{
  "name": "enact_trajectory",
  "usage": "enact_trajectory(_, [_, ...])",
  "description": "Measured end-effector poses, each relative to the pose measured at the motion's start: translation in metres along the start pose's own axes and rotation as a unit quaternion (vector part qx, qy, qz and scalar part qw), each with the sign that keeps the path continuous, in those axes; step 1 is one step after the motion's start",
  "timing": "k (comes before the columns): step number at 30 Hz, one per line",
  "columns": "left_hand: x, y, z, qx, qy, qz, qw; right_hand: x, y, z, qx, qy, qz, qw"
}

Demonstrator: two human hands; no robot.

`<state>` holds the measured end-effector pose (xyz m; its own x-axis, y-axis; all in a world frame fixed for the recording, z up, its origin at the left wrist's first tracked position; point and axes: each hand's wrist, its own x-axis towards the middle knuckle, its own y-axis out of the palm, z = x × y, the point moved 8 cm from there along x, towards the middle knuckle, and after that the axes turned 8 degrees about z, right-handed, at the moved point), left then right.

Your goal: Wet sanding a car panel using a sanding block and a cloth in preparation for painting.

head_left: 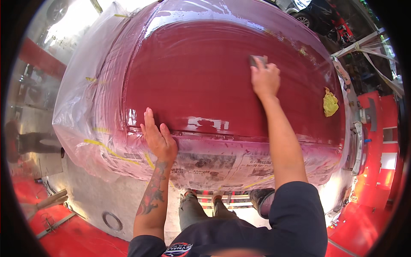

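Observation:
A wet, glossy dark red car panel (192, 81) fills the middle of the view, framed by plastic sheeting (77, 111) and newspaper masking (201, 158) with yellow tape. My right hand (265, 79) holds a small grey block (255, 58) against the upper right part of the red surface. My left hand (158, 139) rests open at the panel's lower left edge, fingers apart and pointing away from me. A crumpled yellow cloth (330, 103) lies on the panel at the right, beside my right arm.
A dark vehicle (319, 21) stands at the upper right, near metal bars (355, 45) with hanging straps. A black bucket (261, 199) sits by my feet. A ring (112, 220) lies on the pale floor (98, 192). Red fixtures (376, 180) line the right side.

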<state>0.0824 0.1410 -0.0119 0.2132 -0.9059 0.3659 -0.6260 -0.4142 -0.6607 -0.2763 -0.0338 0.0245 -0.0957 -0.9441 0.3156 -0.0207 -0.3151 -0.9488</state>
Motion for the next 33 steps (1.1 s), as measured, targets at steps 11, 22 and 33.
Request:
enact_trajectory(11, [-0.004,-0.001,-0.002,-0.040,0.009,-0.021,0.999,-0.048,-0.014,0.137,0.036,0.002,0.022,0.999])
enact_trajectory(22, [-0.008,-0.011,0.010,-0.090,0.014,-0.063,0.994,-0.119,-0.043,0.048,0.028,-0.176,0.043,0.983])
enact_trajectory(33, [-0.007,-0.015,0.018,-0.191,0.007,-0.028,0.981,-0.159,-0.051,0.198,0.162,-0.382,0.144,0.898])
